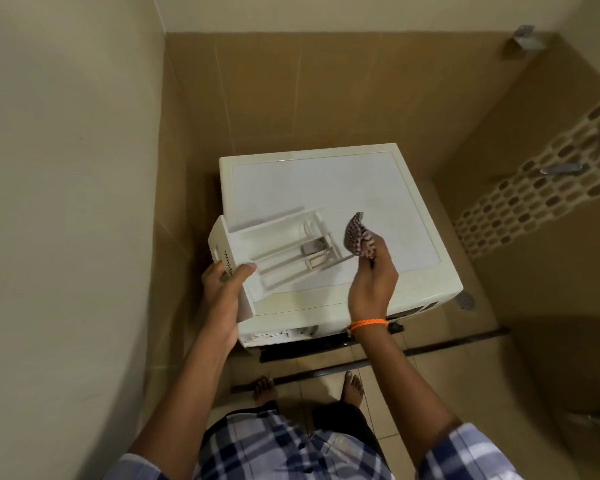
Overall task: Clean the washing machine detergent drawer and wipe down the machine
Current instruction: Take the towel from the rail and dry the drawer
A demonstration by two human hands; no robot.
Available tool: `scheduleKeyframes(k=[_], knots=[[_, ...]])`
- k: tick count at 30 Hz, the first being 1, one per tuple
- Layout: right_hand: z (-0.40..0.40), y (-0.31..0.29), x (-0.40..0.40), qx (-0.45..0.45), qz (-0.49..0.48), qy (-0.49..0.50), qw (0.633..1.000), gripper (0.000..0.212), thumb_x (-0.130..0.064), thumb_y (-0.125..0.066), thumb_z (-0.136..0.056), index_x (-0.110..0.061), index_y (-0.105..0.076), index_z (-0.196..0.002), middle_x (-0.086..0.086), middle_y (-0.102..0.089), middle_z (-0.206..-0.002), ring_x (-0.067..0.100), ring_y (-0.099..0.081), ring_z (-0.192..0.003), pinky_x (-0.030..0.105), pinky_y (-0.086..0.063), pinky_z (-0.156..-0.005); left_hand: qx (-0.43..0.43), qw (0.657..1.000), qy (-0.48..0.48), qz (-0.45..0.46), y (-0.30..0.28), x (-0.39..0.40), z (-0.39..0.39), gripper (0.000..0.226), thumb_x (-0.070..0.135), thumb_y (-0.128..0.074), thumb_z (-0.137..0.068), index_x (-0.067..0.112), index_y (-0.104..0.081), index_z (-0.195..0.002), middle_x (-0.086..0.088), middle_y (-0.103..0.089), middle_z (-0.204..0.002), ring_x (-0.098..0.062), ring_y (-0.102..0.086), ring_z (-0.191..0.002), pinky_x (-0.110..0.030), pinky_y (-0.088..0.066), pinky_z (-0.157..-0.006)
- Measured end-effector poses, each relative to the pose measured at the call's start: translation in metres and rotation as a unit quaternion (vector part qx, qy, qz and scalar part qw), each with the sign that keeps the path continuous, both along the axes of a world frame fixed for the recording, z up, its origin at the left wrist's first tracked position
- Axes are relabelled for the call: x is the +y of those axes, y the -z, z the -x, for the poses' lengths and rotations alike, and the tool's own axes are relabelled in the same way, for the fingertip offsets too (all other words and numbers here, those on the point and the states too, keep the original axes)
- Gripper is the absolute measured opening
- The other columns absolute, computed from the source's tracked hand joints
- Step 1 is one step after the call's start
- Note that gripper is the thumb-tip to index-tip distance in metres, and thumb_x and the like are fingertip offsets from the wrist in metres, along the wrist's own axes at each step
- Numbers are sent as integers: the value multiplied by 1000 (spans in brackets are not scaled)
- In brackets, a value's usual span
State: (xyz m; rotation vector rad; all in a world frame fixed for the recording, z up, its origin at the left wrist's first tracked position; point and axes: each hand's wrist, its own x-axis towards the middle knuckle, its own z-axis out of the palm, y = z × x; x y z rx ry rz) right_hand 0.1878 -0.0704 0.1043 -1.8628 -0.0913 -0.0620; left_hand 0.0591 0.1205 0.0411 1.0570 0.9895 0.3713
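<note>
Drawer-cleaning step, by the look of it. The detergent drawer (278, 247) is out of the washing machine (378, 188) and sits just left of the frame's centre, over the machine's near-left corner. Its front panel hangs past the left edge. Whether the far end rests on the lid or is held just above it, I cannot tell.

Left hand (222, 289): fingers curled round the drawer's front corner, thumb on the upper edge, the rest underneath and mostly hidden. A firm hold, steadying the piece.

Right hand (373, 271): fingers closed in a pinch on a small patterned cloth (355, 235), which stands up out of the grip, its free end curling over. The cloth is just beside the drawer's inner end, near the compartments, apparently not touching them.

Judgement: wiping of the compartments is either about to start or between strokes. The next move calls for bringing the cloth down into the channels and working it along the dividers while the left hand holds the drawer level. The narrow slots near the grey insert (310, 249) will likely need the cloth pushed in with a fingertip.

The drawer slot (278, 334) shows open on the machine's front, lower centre. Wiping the machine itself looks yet to come.
</note>
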Motion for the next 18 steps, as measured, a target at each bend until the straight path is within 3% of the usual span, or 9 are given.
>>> scheduleKeyframes(k=[1,3,4,6,9,12,14,16,18], knots=[[7,5,0,-77,77,-24,994,37,8,-53,-97,-8,-68,-126,1,-69,-120,19,-65,-108,38,-54,-99,-1,1000,-2,1,-2,-2,-2,76,45,-91,-70,15,-64,-135,-11,-75,-127,-32,-75,-114,-44,-63,-82],[23,19,1,-197,194,-173,945,46,12,-55,-89,-8,-68,-128,3,-68,-125,24,-60,-119,39,-47,-106,-12,1000,-11,-10,-8,-4,-7,71,43,-90,-70,13,-67,-130,-13,-72,-132,-36,-73,-118,-53,-63,-95],[31,25,2,-229,246,-253,907,47,12,-57,-87,-9,-68,-128,5,-68,-127,27,-58,-123,40,-44,-109,-16,999,-15,-34,-12,-5,-9,68,42,-88,-69,11,-68,-126,-13,-67,-138,-35,-72,-118,-54,-63,-97],[39,33,4,-253,325,-320,853,44,6,-58,-89,-11,-69,-128,4,-69,-126,30,-54,-125,44,-41,-112,-9,995,-4,-99,-17,-5,-11,64,41,-86,-67,9,-70,-119,-7,-52,-150,-27,-71,-118,-49,-63,-97],[41,31,8,-258,424,-318,808,42,-1,-52,-89,-16,-69,-124,1,-71,-119,32,-51,-130,50,-31,-120,1,993,15,-118,-16,-9,-6,68,42,-85,-64,6,-70,-120,-4,-48,-151,-25,-70,-119,-55,-61,-101],[35,25,11,-264,521,-293,757,41,-8,-43,-91,-17,-66,-123,6,-72,-117,37,-44,-141,56,-19,-126,5,990,22,-138,-21,-17,-4,79,43,-81,-57,5,-68,-125,-3,-42,-152,-10,-66,-113,-29,-60,-92],[34,19,14,-254,556,-264,746,37,-9,-41,-92,-17,-65,-119,6,-72,-114,37,-43,-143,57,-15,-126,0,987,40,-153,-28,-20,-8,66,36,-81,-61,6,-68,-118,-1,-38,-153,-6,-64,-105,-17,-53,-83],[36,15,20,-237,568,-248,748,36,-8,-39,-91,-18,-65,-114,5,-73,-110,37,-45,-142,57,-18,-124,4,984,49,-170,-31,-20,-11,46,30,-80,-64,16,-67,-106,1,-35,-153,-13,-64,-107,-19,-51,-84],[37,17,28,-204,562,-248,762,41,-6,-35,-84,-21,-65,-108,1,-74,-106,37,-45,-141,57,-20,-121,5,981,34,-189,-33,-19,-11,40,30,-82,-62,25,-64,-98,2,-34,-152,-25,-63,-116,-27,-54,-88]])
